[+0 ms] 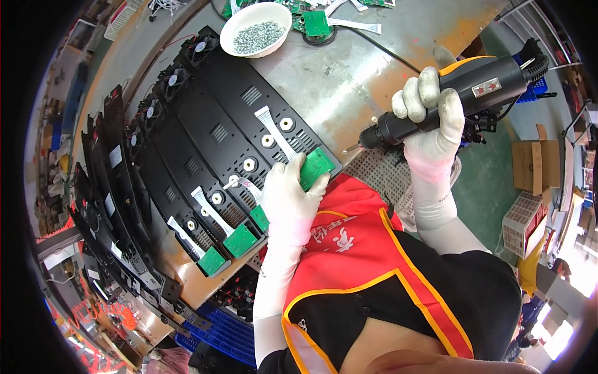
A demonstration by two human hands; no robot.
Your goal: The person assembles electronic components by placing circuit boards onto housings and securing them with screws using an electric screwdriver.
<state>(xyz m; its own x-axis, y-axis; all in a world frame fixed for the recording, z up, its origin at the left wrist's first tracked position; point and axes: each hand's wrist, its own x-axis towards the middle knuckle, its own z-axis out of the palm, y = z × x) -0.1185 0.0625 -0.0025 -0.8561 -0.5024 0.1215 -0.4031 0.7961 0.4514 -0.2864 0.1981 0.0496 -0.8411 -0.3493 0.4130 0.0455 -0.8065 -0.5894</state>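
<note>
My left hand (288, 194), in a white glove, grips a green circuit board (317, 167) at the near right corner of a black metal panel (240, 78). A white ribbon cable (274, 129) runs from that board across the panel. My right hand (439, 124), also gloved, is wrapped round a black electric screwdriver (483, 84), whose bit points left and hangs apart from the board. Further left, similar panels lie side by side with green boards (240, 240) and ribbon cables (212, 210) at their near ends. Small fans (200, 47) sit at their far ends.
A white bowl (225, 31) of small screws (258, 37) stands on the metal table (324, 75) beyond the panels. More green boards (316, 23) and cables lie behind it. Black panels (112, 162) are stacked at left. A cardboard box (528, 167) and a pale crate (522, 215) stand at right.
</note>
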